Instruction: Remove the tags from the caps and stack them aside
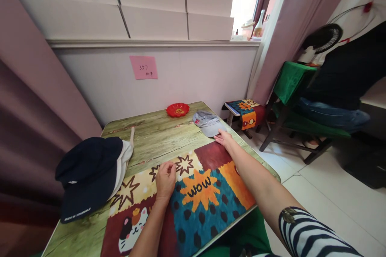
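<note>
Apparently pinching the brim of the grey cap (205,121) with the right hand (223,137), thumb uppermost, fingers below; read with some doubt, given the small view of the fingertips. Found near the right edge of the table (153,134), crown toward the wall (193,76), brim toward the near side. Holding nothing visible in the left hand (165,177): fingers curled, tips drawn together, resting on or just above the patterned mat (212,156); cannot tell which. Judged as handling the cap by its brim, either taking up or setting down; not decidable from one view. Calls next, by judgement, for a secure hold on the brim if lifting, or a clean release if placing. Noted farther out: red dish (177,110) near the cap, at the table's far edge; dark blue cap (89,160) at the left, over a pale hat (124,154), well apart from both hands. Stuck on the wall: pink note (144,67) with handwriting. Seen past the table, to the right: second patterned mat (253,114) over a low stool (230,119), then a seated person (346,68) near a black fan (328,38).
</note>
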The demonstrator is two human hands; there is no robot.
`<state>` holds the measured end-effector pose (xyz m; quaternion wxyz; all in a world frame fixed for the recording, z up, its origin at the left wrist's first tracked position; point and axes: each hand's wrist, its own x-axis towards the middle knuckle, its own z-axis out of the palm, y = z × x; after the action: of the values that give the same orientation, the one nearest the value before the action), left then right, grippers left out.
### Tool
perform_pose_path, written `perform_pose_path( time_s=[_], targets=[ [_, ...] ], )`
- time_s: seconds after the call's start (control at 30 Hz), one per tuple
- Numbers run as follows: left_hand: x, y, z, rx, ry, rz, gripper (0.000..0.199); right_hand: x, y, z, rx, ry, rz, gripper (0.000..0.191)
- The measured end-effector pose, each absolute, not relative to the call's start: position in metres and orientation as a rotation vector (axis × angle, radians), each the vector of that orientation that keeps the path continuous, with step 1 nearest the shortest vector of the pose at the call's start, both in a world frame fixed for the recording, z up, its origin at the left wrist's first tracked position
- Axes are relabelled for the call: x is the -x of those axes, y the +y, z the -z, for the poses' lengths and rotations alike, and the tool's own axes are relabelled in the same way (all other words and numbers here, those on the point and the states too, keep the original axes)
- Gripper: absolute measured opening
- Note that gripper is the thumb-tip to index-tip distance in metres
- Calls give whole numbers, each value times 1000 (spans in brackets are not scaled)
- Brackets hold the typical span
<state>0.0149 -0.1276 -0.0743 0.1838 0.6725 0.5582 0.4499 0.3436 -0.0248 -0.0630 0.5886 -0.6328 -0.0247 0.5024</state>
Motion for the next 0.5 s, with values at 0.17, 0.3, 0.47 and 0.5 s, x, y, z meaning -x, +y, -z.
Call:
perform_pose_path(
  time_s=[0.17, 0.3, 0.47, 0.5],
  targets=[
    [-15, -127, 74, -1908, 1560, -1273, 24, -339, -20, 68, 1516, -44, -1084, 23],
    [-15, -127, 73, -1891, 1560, -1273, 24, -338, -20, 70, 1526, -35, -1018, 20],
    [-15, -129, 72, -1875, 1567, -1273, 25, -333, -24, 67, 1531, -41, -977, 18],
    [-16, -130, 71, -1875, 1565, -1274, 25, -332, -25, 65, 1528, -50, -973, 18]
  ],
)
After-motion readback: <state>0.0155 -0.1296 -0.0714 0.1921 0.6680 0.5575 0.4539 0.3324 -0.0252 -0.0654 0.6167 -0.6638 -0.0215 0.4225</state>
